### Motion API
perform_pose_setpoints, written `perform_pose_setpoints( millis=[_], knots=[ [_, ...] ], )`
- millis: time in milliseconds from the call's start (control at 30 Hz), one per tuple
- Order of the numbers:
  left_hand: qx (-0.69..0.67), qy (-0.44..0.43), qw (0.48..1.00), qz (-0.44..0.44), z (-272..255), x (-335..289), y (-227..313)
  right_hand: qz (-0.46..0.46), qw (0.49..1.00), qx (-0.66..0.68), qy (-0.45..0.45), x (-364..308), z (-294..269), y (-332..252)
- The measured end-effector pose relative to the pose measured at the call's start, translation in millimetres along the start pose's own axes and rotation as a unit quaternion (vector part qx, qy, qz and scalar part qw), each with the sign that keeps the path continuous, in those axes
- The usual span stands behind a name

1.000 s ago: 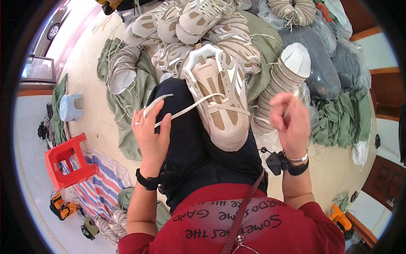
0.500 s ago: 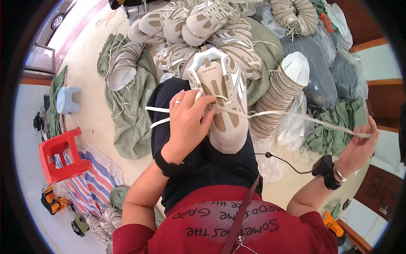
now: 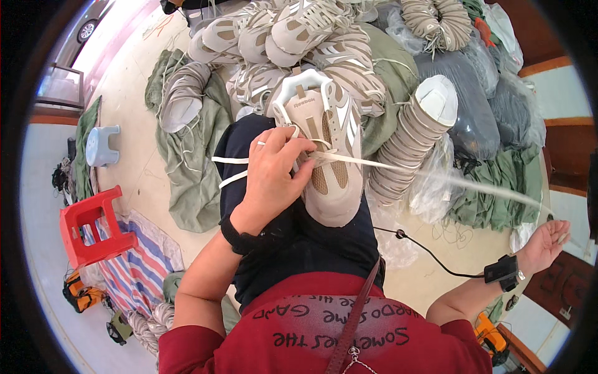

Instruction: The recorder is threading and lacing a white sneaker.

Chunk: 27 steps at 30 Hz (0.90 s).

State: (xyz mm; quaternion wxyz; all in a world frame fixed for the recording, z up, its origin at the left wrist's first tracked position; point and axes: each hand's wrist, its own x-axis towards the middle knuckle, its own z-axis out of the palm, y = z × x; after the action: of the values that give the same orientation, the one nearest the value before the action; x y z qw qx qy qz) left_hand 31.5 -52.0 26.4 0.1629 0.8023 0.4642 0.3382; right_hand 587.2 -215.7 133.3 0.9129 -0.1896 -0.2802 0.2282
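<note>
A beige and white sneaker (image 3: 333, 202) lies across my dark-trousered lap, toe toward me. Its cream shoelace (image 3: 367, 163) runs through the lower eyelets, and one long strand stretches taut to the right, blurred by motion. My left hand (image 3: 277, 163) is closed at the left side of the sneaker, thumb and index finger pinching the lace by the eyelets. Two loose strands stick out to the left from beneath that hand. Far out to the right, my right hand (image 3: 548, 244) has its fingers curled, closed at the end of the long strand.
More sneakers (image 3: 296, 31) are heaped ahead. Nested shoe pieces (image 3: 405, 140) form a curved stack at right, beside dark plastic bags (image 3: 458, 93). Green cloth (image 3: 193, 187) lies at left, with a red stool (image 3: 93, 227) and a light blue stool (image 3: 103, 146). A black cable (image 3: 430, 252) runs to my right wrist.
My right hand has moved outward and down toward me, its fingers now curled. The long lace strand has straightened taut. My left hand stays at the sneaker.
</note>
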Motion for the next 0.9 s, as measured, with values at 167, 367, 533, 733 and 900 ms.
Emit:
perform_pose_setpoints(
  millis=[167,367,533,733,900],
  knots=[
    [0.007,-0.01,1.0,0.003,2,4,-2,-0.14,0.965,-0.187,0.116,-14,34,26],
    [-0.108,-0.005,0.989,-0.105,-6,9,9,-0.145,0.936,-0.287,0.144,-31,37,44],
    [-0.055,-0.015,0.994,-0.095,-11,0,-8,-0.123,0.922,-0.342,0.137,-43,44,67],
    [0.085,-0.039,0.995,-0.022,-42,-24,-21,-0.146,0.906,-0.375,0.128,-41,49,78],
    [0.146,0.029,0.986,-0.081,-54,-23,-11,-0.154,0.906,-0.374,0.121,-38,48,76]
  ],
)
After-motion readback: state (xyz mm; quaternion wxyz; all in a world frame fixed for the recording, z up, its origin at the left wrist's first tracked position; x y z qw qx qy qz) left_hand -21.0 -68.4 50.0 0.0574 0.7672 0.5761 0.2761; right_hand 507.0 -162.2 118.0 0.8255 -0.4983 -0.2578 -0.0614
